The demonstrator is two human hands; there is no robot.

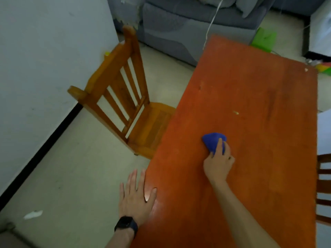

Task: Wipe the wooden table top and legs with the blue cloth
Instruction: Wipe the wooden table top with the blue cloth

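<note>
Head view. Domestic room with pale floor [75, 176], white wall [44, 51] at left, grey sofa [188, 27] at far end. Reddish wooden table [250, 97] filling the right half, long axis running away from the viewer toward the sofa. Wooden chair [123, 97] just beside the table's left edge, seat partly tucked under; second, darker chair [324, 187] at the right edge, mostly cut off. Small pale crumb [236, 112] on the table top, beyond the cloth and slightly to its right; another pale speck [306, 69] near the far right corner.

Blue cloth [213, 140] bunched on the table top near the middle of its width, in the near half. Right hand [217, 163] gripped the cloth from the near side, fingers curled over it, pressing it to the wood. Left hand [137, 196] flat and spread, fingers straight, at the near left table edge, thumb over the top, holding nothing; dark watch [126, 225] on that wrist.

Cloth lay directly ahead of the right hand, along the table's long axis; unwiped far half straight beyond. Right hand plainly the nearer; legs out of sight, judged not yet reached.
</note>
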